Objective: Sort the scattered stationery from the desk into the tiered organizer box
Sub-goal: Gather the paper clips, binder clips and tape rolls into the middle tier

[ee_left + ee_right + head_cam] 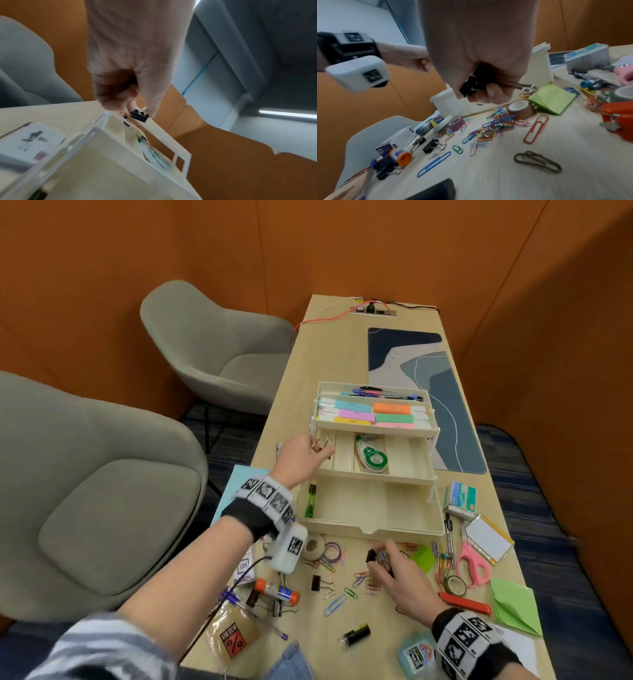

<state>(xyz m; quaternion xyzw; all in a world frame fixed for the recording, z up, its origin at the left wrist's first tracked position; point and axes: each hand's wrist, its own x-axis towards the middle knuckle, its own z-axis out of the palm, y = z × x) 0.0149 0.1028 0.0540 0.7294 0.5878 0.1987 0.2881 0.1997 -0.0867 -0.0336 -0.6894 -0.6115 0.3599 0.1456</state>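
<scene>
The cream tiered organizer point(376, 528) stands open in steps on the desk. Highlighters point(373, 414) and pens point(383, 393) fill its top tier. A green correction tape point(371, 457) lies in the middle tier. My left hand point(317, 448) reaches over the middle tier's left compartment and pinches a small black binder clip point(139, 116) just above the tray. In front of the box, my right hand point(378, 556) hovers above the scattered paper clips point(496, 124), its fingers curled round a bunch of black binder clips point(471, 86).
More binder clips point(320, 583), a glue stick point(275, 590), tape rolls point(313, 546), pink scissors point(471, 563), green sticky notes point(513, 606), an orange stapler point(618, 120) and a staples box point(460, 496) crowd the near desk. Grey chairs point(102, 508) stand to the left.
</scene>
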